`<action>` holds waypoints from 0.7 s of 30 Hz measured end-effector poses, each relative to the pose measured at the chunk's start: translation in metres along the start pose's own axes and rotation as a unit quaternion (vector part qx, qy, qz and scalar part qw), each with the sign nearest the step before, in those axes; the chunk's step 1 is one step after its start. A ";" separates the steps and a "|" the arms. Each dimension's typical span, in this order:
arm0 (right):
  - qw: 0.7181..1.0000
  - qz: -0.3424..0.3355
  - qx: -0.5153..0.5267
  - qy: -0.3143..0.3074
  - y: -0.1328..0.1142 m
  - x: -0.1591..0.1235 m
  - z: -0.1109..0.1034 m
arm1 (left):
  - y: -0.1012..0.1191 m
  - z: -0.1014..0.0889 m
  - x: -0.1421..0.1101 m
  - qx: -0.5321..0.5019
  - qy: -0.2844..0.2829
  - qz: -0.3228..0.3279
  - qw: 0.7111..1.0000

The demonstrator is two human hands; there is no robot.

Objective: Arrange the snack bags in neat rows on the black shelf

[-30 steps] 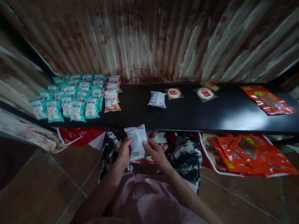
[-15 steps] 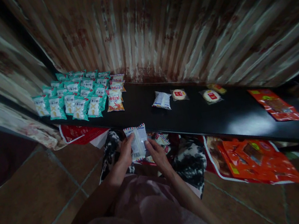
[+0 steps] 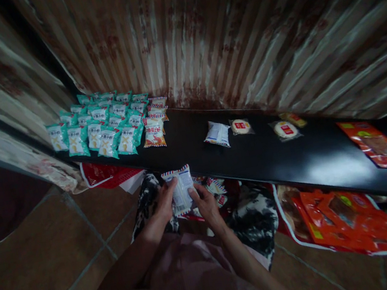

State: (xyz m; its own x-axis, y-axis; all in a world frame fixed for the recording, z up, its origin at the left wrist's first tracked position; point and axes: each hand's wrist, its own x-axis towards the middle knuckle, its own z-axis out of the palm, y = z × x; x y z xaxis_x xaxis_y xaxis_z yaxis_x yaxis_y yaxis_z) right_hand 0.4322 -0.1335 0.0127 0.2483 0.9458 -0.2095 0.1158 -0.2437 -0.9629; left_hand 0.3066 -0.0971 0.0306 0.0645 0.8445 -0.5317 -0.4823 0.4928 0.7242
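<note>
Between my two hands is a small white snack packet point(image 3: 182, 189) with striped red-and-blue edges, its printed back facing up. My left hand point(image 3: 167, 200) grips its left side, thumb on top. On the opposite side my right hand point(image 3: 206, 204) pinches the lower right part. The packet is in front of the black shelf's near edge, above my lap. Below it, partly hidden by my hands, lie more snack packets point(image 3: 212, 185). A similar white packet point(image 3: 217, 134) rests on the shelf.
Teal snack bags point(image 3: 100, 126) stand in rows at the left of the black shelf point(image 3: 185, 141), beside orange-and-white packets point(image 3: 154, 131). Round wrapped cakes point(image 3: 241, 126) and an orange pouch point(image 3: 378, 142) lie further right. Below are a red basket point(image 3: 99, 173) and a basket of orange pouches point(image 3: 352, 217).
The view has shifted a little, so the shelf goods appear slightly lower and further right. Both hands still hold the same packet, with little change in grip.
</note>
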 end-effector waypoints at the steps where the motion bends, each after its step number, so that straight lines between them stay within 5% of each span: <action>1: 1.000 -0.007 -0.008 -0.003 -0.001 0.001 0.001 | 0.001 -0.001 0.001 -0.003 0.009 -0.001 1.000; 21: 0.966 -0.173 -0.180 0.068 -0.015 0.022 0.017 | 0.042 0.015 -0.005 -0.086 0.099 0.003 0.991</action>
State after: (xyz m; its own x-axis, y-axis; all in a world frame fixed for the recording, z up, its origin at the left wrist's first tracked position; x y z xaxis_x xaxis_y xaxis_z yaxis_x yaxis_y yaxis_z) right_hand 0.4193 -0.1058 0.0194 0.2553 0.9532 0.1619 0.5358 -0.0001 -0.8443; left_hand 0.2991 -0.0774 0.0699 -0.1033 0.7812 -0.6157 -0.6246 0.4308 0.6513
